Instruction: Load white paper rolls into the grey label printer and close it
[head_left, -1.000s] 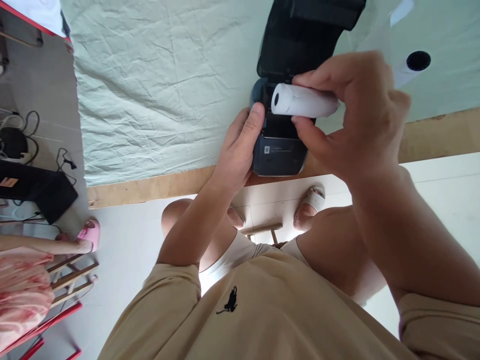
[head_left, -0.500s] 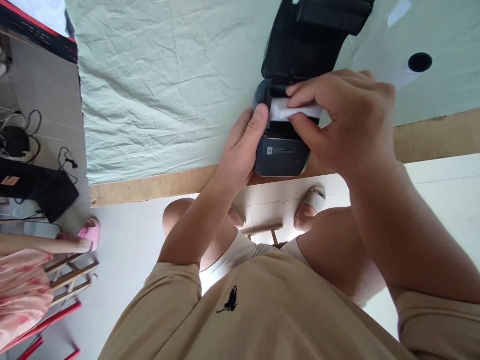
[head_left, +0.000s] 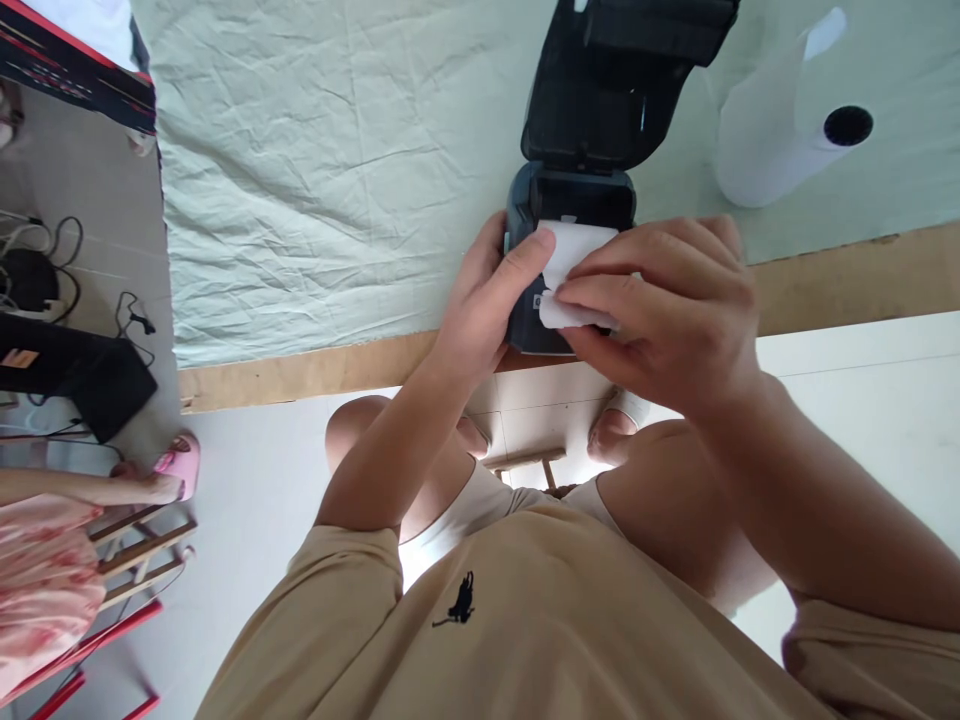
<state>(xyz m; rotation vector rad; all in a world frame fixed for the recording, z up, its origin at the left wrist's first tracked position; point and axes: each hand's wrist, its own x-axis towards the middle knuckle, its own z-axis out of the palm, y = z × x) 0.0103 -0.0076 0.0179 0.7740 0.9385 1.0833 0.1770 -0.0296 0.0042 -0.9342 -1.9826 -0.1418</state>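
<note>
A small dark printer stands at the table's near edge with its lid flipped up and back. A strip of white paper runs out of its open bay toward me. My right hand pinches the strip's free end between thumb and fingers over the printer's front. Along the printer's left side lies my left hand, gripping the body, its thumb resting on the paper's edge. The roll itself is hidden inside the bay.
A second white paper roll with a dark core lies on the pale green cloth right of the printer. The wooden table edge runs below. Another person's foot in a pink slipper, cables and a black box lie at left.
The roll my right hand held above the open bay went down into the printer. My right hand then drew the paper's end out toward me. My left hand stayed on the printer.
</note>
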